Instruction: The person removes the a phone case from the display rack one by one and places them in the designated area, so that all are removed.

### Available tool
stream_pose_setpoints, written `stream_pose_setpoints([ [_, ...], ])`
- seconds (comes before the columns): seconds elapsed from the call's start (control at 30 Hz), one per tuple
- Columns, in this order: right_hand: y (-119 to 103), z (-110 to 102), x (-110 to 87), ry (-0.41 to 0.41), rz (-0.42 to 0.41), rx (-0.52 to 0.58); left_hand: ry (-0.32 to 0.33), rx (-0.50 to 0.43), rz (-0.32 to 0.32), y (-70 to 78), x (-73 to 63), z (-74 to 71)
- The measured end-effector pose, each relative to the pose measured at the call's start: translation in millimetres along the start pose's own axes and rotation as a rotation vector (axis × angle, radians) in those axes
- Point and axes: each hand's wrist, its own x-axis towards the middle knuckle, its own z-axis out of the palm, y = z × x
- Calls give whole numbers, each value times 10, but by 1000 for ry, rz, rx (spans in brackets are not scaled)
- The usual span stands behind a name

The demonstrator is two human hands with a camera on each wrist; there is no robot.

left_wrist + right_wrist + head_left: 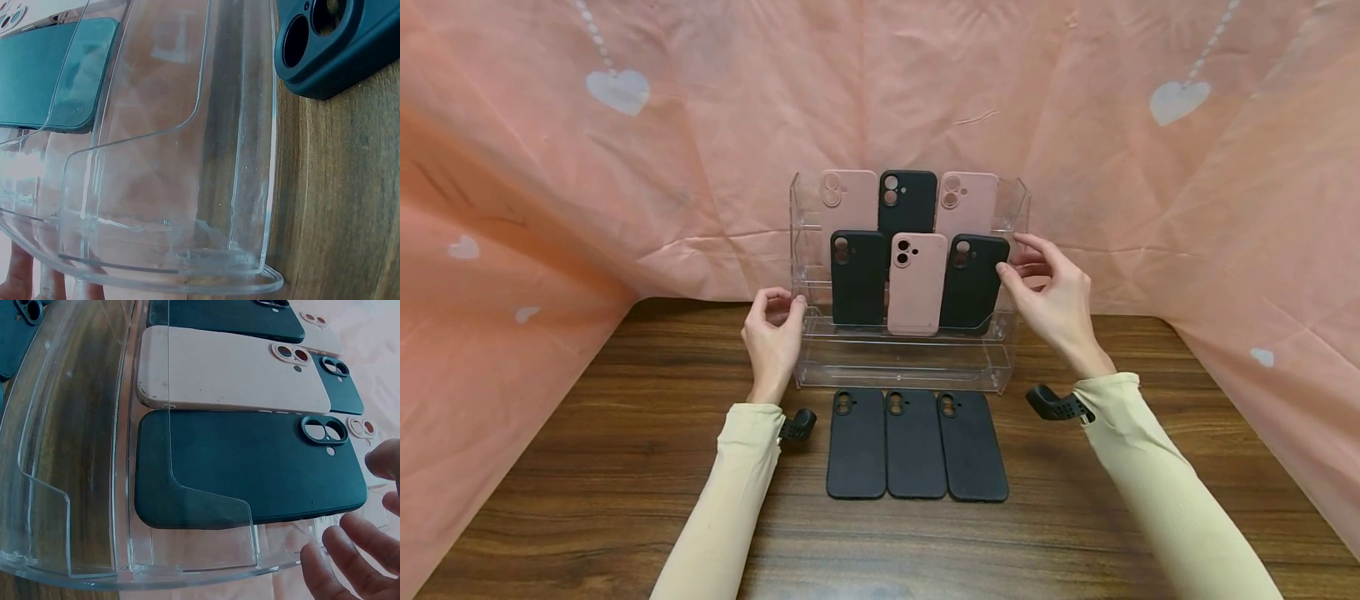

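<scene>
A clear tiered display stand [898, 354] stands on the table with phone cases in its two upper tiers. My left hand [773, 337] holds the stand's left side wall; its fingertips [53, 281] show by that wall in the left wrist view. My right hand [1060, 304] is at the stand's right side, thumb by the edge of a black phone case [973, 283], fingers loosely bent and spread apart. Beside that case in the front row are a pink phone case [917, 283] and another black case [857, 279]. Behind are a black case [907, 200] between pink ones [850, 200].
Three black phone cases [916, 446] lie side by side on the wooden table [625, 467] in front of the stand. The stand's lowest tier [895, 358] holds no case. Pink cloth [737, 125] with white hearts hangs behind and at both sides.
</scene>
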Motion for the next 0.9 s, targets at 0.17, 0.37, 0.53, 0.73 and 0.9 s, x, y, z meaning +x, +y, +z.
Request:
stream_pose_setpoints([
  [0.17, -13, 26, 38, -5, -22, -68, 0, -2, 4, -1, -2, 2],
  [0.37, -26, 56, 47, -12, -39, -120, 0, -4, 3, -6, -4, -2],
  [0.53, -6, 71, 20, -3, -47, -94, -1, -1, 6, -17, 3, 6],
  [0.73, 10, 97, -54, -10, -34, -19, -1, -4, 5, -16, 1, 0],
  [0.9, 21, 132, -106, 0, -19, 96, 5, -1, 8, -16, -3, 1],
])
